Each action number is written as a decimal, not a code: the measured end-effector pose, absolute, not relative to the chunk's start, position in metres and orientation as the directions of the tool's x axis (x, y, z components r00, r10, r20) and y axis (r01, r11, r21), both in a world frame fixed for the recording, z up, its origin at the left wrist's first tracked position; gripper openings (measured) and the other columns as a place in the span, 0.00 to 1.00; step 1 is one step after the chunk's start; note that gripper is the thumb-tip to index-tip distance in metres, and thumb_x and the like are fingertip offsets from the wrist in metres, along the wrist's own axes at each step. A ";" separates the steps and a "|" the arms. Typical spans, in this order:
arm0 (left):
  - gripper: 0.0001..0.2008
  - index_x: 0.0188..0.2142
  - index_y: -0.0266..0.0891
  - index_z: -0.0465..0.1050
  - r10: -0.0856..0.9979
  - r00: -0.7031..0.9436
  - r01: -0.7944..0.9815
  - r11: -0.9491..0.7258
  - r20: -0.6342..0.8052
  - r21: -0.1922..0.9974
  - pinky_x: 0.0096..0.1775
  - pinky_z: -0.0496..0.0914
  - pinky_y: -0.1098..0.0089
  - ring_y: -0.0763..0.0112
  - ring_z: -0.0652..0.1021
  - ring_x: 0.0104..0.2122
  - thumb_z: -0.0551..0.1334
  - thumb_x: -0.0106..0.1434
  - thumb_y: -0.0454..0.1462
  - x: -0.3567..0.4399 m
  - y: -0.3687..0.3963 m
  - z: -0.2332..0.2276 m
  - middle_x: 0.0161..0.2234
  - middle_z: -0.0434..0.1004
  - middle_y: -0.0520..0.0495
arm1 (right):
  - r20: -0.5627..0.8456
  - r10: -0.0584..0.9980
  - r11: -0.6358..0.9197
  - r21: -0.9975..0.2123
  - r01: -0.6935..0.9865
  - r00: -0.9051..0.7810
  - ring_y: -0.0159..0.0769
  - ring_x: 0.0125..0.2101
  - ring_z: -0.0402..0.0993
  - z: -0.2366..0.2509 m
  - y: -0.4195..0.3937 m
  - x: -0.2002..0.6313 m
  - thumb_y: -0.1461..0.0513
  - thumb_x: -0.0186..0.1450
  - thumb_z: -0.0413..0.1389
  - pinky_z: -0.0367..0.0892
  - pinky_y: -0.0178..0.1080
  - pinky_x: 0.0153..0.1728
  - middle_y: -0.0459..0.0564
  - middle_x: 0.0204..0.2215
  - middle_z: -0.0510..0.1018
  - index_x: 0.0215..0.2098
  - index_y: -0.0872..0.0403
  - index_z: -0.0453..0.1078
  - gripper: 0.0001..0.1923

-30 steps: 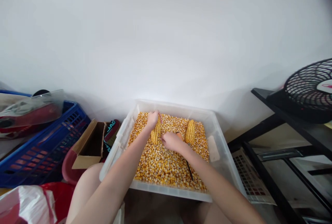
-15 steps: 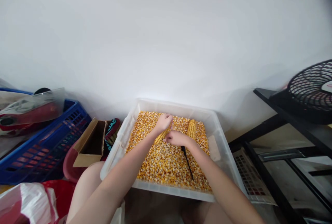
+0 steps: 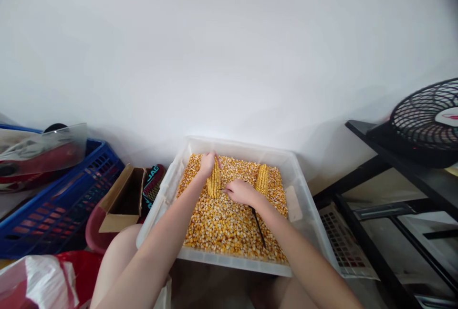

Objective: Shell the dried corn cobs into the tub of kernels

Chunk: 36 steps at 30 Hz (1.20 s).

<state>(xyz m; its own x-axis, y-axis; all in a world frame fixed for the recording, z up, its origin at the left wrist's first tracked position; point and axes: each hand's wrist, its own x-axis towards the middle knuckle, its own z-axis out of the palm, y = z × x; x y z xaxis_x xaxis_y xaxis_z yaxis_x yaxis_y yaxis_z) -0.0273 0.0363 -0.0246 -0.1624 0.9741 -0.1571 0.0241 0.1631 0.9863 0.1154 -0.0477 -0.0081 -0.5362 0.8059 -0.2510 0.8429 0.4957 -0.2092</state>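
A yellow ear of corn (image 3: 214,184) stands nearly upright in the picture, over a bed of loose corn kernels (image 3: 229,232). My left hand (image 3: 208,162) is closed around its far end. At the ear's right side is my right hand (image 3: 238,190), fingers curled in and fingertips at the lower kernels; whether something thin is pinched there I cannot make out. Another ear of corn (image 3: 262,179) lies on the kernels to the right of that hand. Partly under my right forearm lies a thin black rod-like tool (image 3: 258,228). A translucent plastic bin (image 3: 234,265) holds everything.
Left of the bin are an open cardboard box (image 3: 119,221), a pink basin (image 3: 93,232) and a blue crate (image 3: 46,218) with bagged items. A black metal rack (image 3: 372,237) with a fan (image 3: 425,118) stands at right. A white wall (image 3: 229,61) rises behind.
My left hand has moved left with the ear, which has turned from slanted to nearly upright in the picture. My right hand stays close beside it, its fingertips slightly further left.
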 end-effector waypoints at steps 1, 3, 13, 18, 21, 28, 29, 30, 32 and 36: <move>0.12 0.20 0.37 0.66 0.973 -0.169 0.026 0.164 -0.157 0.986 0.22 0.64 0.70 0.67 0.69 0.15 0.48 0.52 0.37 -0.027 0.036 -0.025 0.10 0.65 0.49 | -0.254 0.805 0.498 -0.204 0.843 -0.537 0.37 0.36 0.73 -0.007 -0.048 0.115 0.57 0.65 0.43 0.60 0.33 0.33 0.54 0.36 0.77 0.36 0.54 0.73 0.18; 0.11 0.19 0.37 0.66 0.972 -0.179 0.031 0.163 -0.154 0.986 0.21 0.63 0.70 0.67 0.69 0.15 0.48 0.52 0.37 -0.027 0.035 -0.024 0.10 0.65 0.49 | -0.256 0.803 0.505 -0.188 0.843 -0.538 0.37 0.36 0.73 -0.006 -0.050 0.112 0.57 0.65 0.42 0.61 0.34 0.33 0.54 0.35 0.77 0.36 0.53 0.73 0.18; 0.13 0.16 0.37 0.65 0.996 -0.064 0.156 0.078 -0.069 0.985 0.23 0.62 0.71 0.69 0.69 0.15 0.49 0.52 0.38 -0.009 0.028 -0.023 0.10 0.64 0.50 | -0.237 0.779 0.552 -0.179 0.815 -0.580 0.37 0.33 0.73 -0.013 -0.053 0.105 0.62 0.63 0.45 0.59 0.33 0.30 0.56 0.33 0.78 0.34 0.56 0.73 0.15; 0.16 0.16 0.37 0.65 0.974 0.186 0.483 -0.204 0.128 0.852 0.26 0.61 0.71 0.70 0.69 0.18 0.48 0.54 0.40 0.019 0.011 -0.024 0.13 0.67 0.49 | -0.308 0.734 0.540 -0.275 0.795 -0.605 0.35 0.27 0.71 -0.021 -0.046 0.112 0.60 0.62 0.46 0.55 0.33 0.25 0.53 0.28 0.78 0.30 0.56 0.73 0.14; 0.16 0.16 0.37 0.65 0.970 0.198 0.486 -0.224 0.143 0.845 0.26 0.61 0.72 0.70 0.69 0.19 0.48 0.54 0.40 0.019 0.012 -0.024 0.14 0.68 0.49 | -0.300 0.740 0.532 -0.288 0.796 -0.603 0.35 0.28 0.71 -0.022 -0.043 0.117 0.59 0.62 0.47 0.55 0.33 0.25 0.52 0.29 0.78 0.31 0.56 0.73 0.15; 0.13 0.19 0.36 0.67 0.999 -0.016 0.125 0.039 -0.038 0.991 0.24 0.63 0.70 0.68 0.69 0.15 0.47 0.51 0.37 -0.016 0.032 -0.021 0.10 0.64 0.49 | -0.260 0.773 0.502 -0.308 0.808 -0.579 0.34 0.32 0.72 -0.020 -0.039 0.122 0.57 0.63 0.45 0.58 0.33 0.31 0.53 0.33 0.78 0.34 0.54 0.74 0.17; 0.13 0.20 0.36 0.67 0.999 -0.028 0.115 0.049 -0.046 0.992 0.24 0.63 0.69 0.67 0.69 0.15 0.47 0.51 0.37 -0.019 0.033 -0.021 0.10 0.64 0.49 | -0.253 0.781 0.496 -0.303 0.814 -0.571 0.34 0.31 0.72 -0.020 -0.039 0.122 0.56 0.64 0.44 0.58 0.33 0.31 0.53 0.33 0.78 0.34 0.54 0.74 0.18; 0.13 0.20 0.36 0.67 0.998 -0.034 0.112 0.057 -0.053 0.992 0.23 0.63 0.69 0.67 0.69 0.15 0.47 0.51 0.37 -0.021 0.034 -0.021 0.10 0.65 0.49 | -0.246 0.789 0.491 -0.298 0.818 -0.563 0.35 0.31 0.72 -0.020 -0.039 0.122 0.55 0.64 0.44 0.58 0.33 0.31 0.53 0.33 0.78 0.34 0.54 0.74 0.19; 0.13 0.20 0.36 0.67 0.997 -0.043 0.100 0.071 -0.067 0.992 0.22 0.63 0.69 0.66 0.69 0.14 0.46 0.51 0.37 -0.023 0.034 -0.022 0.10 0.64 0.49 | -0.238 0.796 0.487 -0.294 0.822 -0.557 0.34 0.31 0.72 -0.020 -0.039 0.122 0.55 0.64 0.44 0.58 0.33 0.30 0.53 0.32 0.78 0.34 0.55 0.74 0.19; 0.13 0.19 0.37 0.66 0.997 -0.047 0.095 0.072 -0.068 0.993 0.21 0.62 0.70 0.67 0.69 0.14 0.47 0.50 0.37 -0.022 0.034 -0.022 0.10 0.64 0.49 | -0.224 0.791 0.496 -0.311 0.811 -0.570 0.33 0.29 0.71 -0.017 -0.039 0.122 0.57 0.64 0.44 0.57 0.32 0.30 0.53 0.31 0.78 0.33 0.55 0.74 0.18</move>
